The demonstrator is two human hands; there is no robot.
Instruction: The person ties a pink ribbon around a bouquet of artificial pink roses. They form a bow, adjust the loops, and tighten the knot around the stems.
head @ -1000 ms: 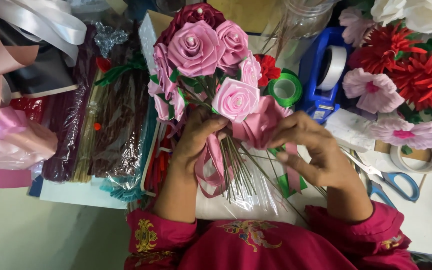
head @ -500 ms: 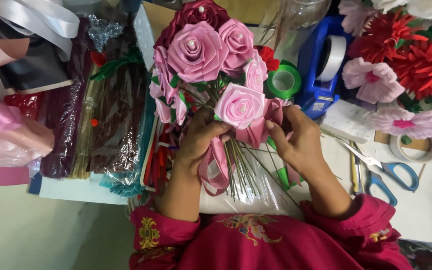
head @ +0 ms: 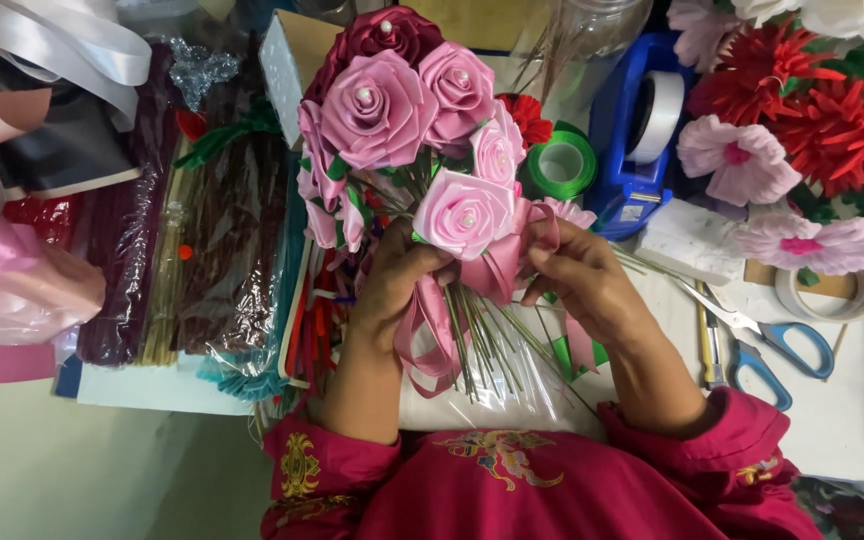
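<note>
Since a second ago, right hand point(head: 577, 275) drawn in against left hand point(head: 407, 275), both now clamped on pink ribbon point(head: 497, 270) at rose bouquet point(head: 402, 120) stems, wrap tightening, scissors point(head: 772, 340) idle at right.

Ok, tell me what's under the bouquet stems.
Under the stems lies clear wrap on white paper. Green ribbon bits show beside them. The left hand and right hand cover the rest.

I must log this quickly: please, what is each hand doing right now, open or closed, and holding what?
Left hand: closed on the bouquet of ribbon roses, at the stems.
Right hand: fingers closed on the pink ribbon at the bouquet.
</note>
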